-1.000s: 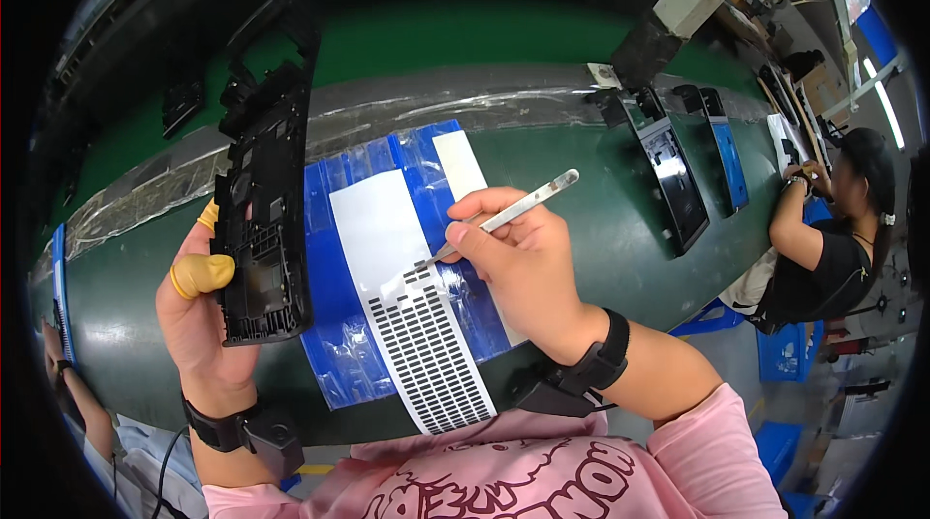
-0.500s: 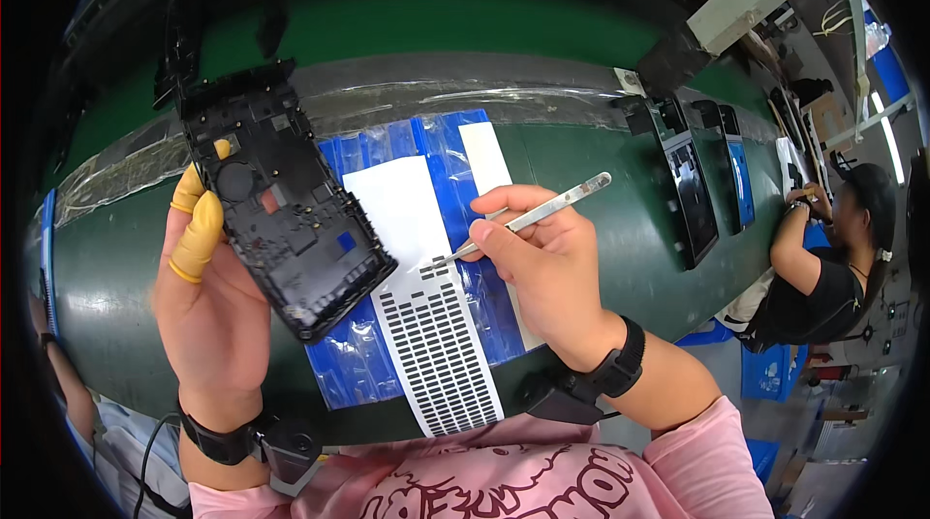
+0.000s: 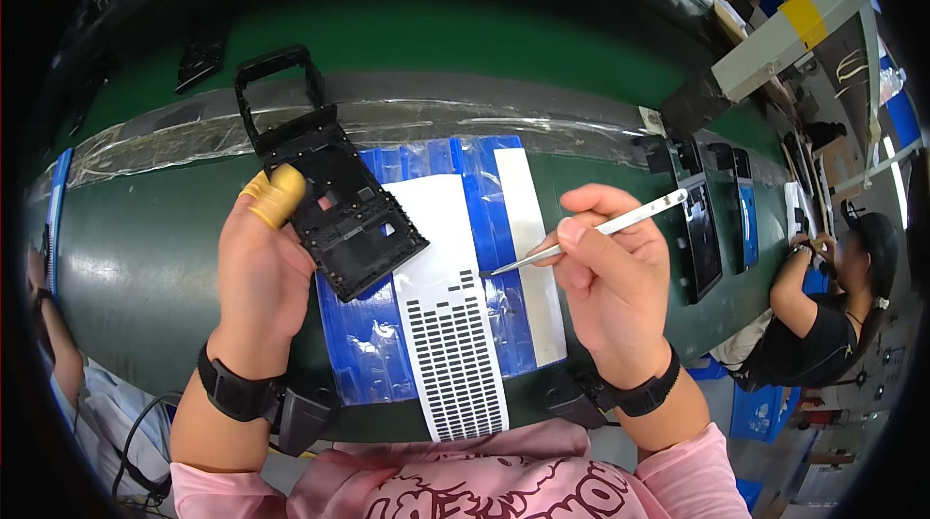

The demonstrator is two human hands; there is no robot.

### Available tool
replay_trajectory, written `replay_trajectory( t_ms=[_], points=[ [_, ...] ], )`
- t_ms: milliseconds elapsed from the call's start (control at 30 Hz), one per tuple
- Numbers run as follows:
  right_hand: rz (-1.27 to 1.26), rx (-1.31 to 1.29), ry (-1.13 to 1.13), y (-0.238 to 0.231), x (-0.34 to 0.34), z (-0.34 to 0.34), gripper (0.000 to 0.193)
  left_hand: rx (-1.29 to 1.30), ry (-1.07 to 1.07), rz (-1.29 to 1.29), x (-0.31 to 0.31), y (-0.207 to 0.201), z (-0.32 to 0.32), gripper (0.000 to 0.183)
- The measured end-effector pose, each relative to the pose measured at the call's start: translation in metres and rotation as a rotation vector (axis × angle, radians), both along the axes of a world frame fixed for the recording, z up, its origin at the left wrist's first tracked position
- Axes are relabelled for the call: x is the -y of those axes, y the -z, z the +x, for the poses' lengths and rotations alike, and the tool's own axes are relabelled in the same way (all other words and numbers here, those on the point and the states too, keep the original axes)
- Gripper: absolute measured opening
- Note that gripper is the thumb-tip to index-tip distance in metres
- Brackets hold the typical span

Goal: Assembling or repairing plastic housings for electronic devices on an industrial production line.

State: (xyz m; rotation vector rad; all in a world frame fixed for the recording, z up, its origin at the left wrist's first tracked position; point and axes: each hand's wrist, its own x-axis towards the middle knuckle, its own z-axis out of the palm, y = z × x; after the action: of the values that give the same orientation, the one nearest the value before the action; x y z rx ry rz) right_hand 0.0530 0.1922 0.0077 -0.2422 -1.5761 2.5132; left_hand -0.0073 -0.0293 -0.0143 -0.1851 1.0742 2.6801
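Note:
My left hand (image 3: 266, 277) grips a black plastic device housing (image 3: 349, 194) by its left edge, tilted above the table, its ribbed inner side facing up. Yellow finger cots cover the thumb and a fingertip. An open rectangular loop juts from the housing's far end. Between thumb and fingers of my right hand (image 3: 615, 277) are slim metal tweezers (image 3: 620, 222). Their tip, with what looks like a small dark piece, is just right of a white sheet (image 3: 431, 219) of small black rectangular stickers (image 3: 450, 354). The sheet's upper part is bare white.
Blue plastic-covered padding (image 3: 368, 364) and a pale strip (image 3: 533, 257) lie under and beside the sheet. Two dark device units (image 3: 699, 238) rest on the green table at right. A grey post (image 3: 790, 30) rises behind them. Co-workers sit at right (image 3: 823, 296) and far left.
The tweezers have come off the sheet's top stickers and shifted right. My left hand and the housing now sit farther right in the view, and the housing appears smaller.

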Motion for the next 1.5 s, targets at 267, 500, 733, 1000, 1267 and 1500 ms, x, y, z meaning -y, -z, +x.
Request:
replay_trajectory(
  t_ms=[267,500,733,1000,1267,1500],
  points=[
    [0.028,-0.215,-0.186,-0.008,0.033,-0.005,0.023,-0.099,0.081,-0.114,-0.024,-0.023,0.029,0.046],
    [-0.029,-0.169,-0.199,0.005,0.038,0.003,0.023,-0.07,0.158,-0.035,-0.03,-0.023,0.04,0.051],
    [0.011,-0.135,-0.144,0.004,0.045,0.005,0.025,-0.078,0.144,-0.043,-0.029,-0.022,0.044,0.052],
    [-0.006,-0.148,-0.2,0.009,0.04,0.006,0.024,-0.086,0.143,-0.035,-0.03,-0.02,0.044,0.054],
    [-0.027,-0.139,-0.196,0.011,0.041,0.005,0.025,-0.061,0.121,-0.031,-0.029,-0.018,0.045,0.053],
    [0.053,-0.079,-0.127,0.008,0.046,0.005,0.027,-0.09,0.126,-0.032,-0.029,-0.017,0.045,0.052]
  ],
)
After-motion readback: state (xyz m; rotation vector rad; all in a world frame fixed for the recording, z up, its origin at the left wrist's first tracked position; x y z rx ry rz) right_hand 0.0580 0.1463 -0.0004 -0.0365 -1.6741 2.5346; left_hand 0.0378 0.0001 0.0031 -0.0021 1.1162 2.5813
